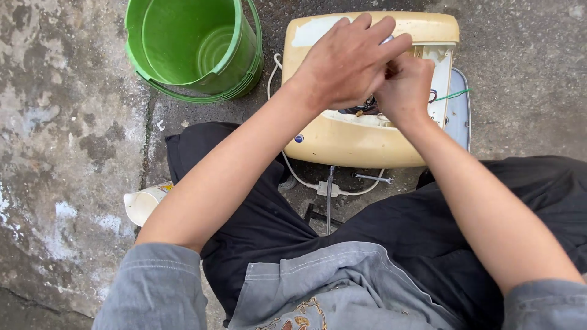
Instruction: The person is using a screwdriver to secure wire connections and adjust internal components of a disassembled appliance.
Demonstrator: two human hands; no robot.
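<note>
Your left hand lies knuckles-up over the open middle of the cream-yellow plastic appliance casing, which sits on the concrete ground just ahead of your knees. Its fingers are stretched forward and bunched together, the tips pinching a small silvery metal piece; what that piece is, the view is too blocked to tell. Your left forearm runs in diagonally from the lower left, wrist nearly straight.

Your right hand is curled into a loose fist just under and touching the left fingers, knuckles toward the casing's opening. It seems closed on something inside, but you cannot tell what, since the left hand covers it. The right forearm comes in from the lower right.

Dark wires show in the opening between the two hands, and a thin green wire pokes out on the right side. A white cable loops on the ground under the casing's near edge. A green plastic bucket stands tipped to the left of the casing, and a white paper cup lies on its side beside your left leg.
</note>
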